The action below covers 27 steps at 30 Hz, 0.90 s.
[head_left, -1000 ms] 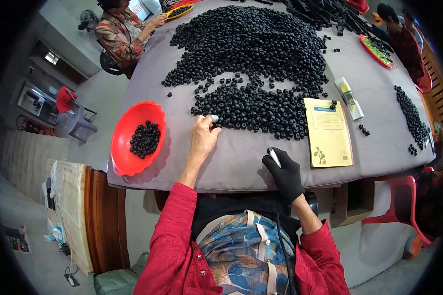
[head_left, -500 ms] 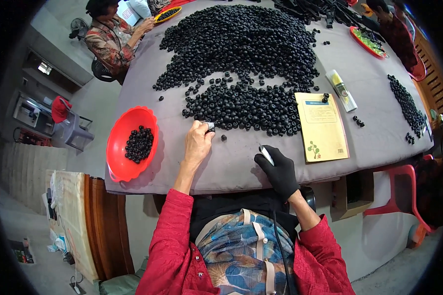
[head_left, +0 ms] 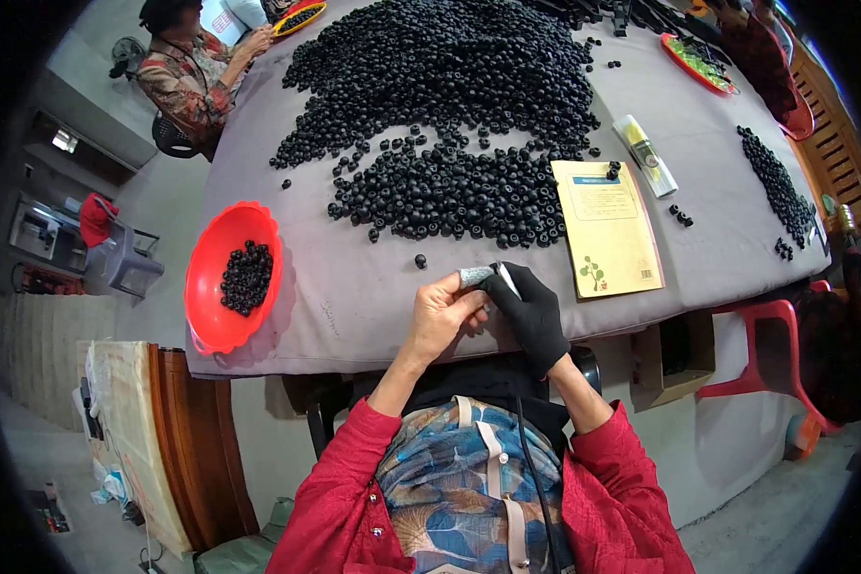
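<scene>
By the front edge of the grey cloth-covered table [head_left: 344, 340], gripping a slim white tool [head_left: 509, 279] in the black-gloved right hand [head_left: 531, 311]; cannot tell grip in the bare left hand [head_left: 440, 316]. Probably mid-tooling, needing steadiness next. Toward the far edge: round black beads [head_left: 454, 196].

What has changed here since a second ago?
The left hand has left the pile of black beads, moving right and toward the body to meet the gloved right hand. A single bead now lies apart in front of the pile. I can't tell whether the left hand holds one. The red bowl, the yellow booklet and the right hand's grip on the white tool look unchanged.
</scene>
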Each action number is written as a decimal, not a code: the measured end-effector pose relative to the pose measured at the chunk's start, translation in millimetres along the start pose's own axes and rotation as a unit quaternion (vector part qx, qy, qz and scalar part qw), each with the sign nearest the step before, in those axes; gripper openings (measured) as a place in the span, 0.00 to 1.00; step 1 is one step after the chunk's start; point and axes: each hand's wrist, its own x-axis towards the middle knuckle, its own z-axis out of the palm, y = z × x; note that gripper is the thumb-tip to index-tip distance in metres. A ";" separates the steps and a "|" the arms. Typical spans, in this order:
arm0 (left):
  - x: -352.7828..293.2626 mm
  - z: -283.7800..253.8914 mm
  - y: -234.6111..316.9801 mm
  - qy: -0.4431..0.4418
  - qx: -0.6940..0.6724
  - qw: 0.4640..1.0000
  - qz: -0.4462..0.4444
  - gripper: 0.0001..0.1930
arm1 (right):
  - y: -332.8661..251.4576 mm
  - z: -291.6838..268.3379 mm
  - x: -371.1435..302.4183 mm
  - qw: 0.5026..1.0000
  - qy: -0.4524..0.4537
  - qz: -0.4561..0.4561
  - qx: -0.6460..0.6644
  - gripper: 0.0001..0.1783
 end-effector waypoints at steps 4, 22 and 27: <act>-0.7 -3.3 -9.3 -0.039 -0.026 0.999 -0.018 0.06 | 2.7 -1.6 0.1 1.000 -0.005 0.015 0.003 0.18; 4.3 -15.6 -33.6 -0.014 -0.269 0.963 -0.029 0.06 | 3.2 -6.3 -5.4 0.999 -0.028 -0.028 0.025 0.17; 4.5 -16.7 -31.7 -0.026 -0.310 0.950 -0.025 0.07 | -6.3 -3.2 -10.8 0.996 -0.073 0.000 0.044 0.16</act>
